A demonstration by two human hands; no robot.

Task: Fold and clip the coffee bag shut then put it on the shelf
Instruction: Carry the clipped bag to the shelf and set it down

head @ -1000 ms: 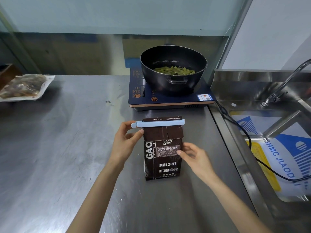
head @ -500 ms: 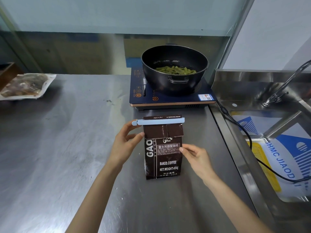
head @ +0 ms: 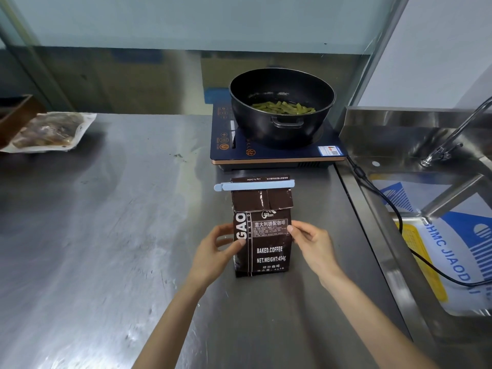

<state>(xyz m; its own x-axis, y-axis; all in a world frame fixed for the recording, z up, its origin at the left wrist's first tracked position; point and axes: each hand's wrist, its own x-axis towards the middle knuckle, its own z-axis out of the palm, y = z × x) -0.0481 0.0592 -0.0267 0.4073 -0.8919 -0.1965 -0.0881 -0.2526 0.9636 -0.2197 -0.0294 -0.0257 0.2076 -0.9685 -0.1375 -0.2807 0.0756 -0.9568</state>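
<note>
A dark brown coffee bag (head: 269, 251) stands upright on the steel counter (head: 106, 235). Its top is folded over, and a pale blue clip (head: 254, 186) is clamped across the fold. My left hand (head: 217, 251) grips the bag's left side at mid height, thumb on the front. My right hand (head: 311, 245) holds the bag's right edge with its fingertips. No shelf is in view.
An induction cooker (head: 274, 150) with a black pot (head: 282, 107) of green beans sits just behind the bag. A steel sink (head: 426, 198) with a tap (head: 452, 139) and a black cable (head: 399, 225) lies to the right. A sealed food pack (head: 50, 131) rests far left.
My left hand let go of the clip's left end and dropped to the bag's left side. My right hand stayed on the right edge. The bag stayed upright on the counter.
</note>
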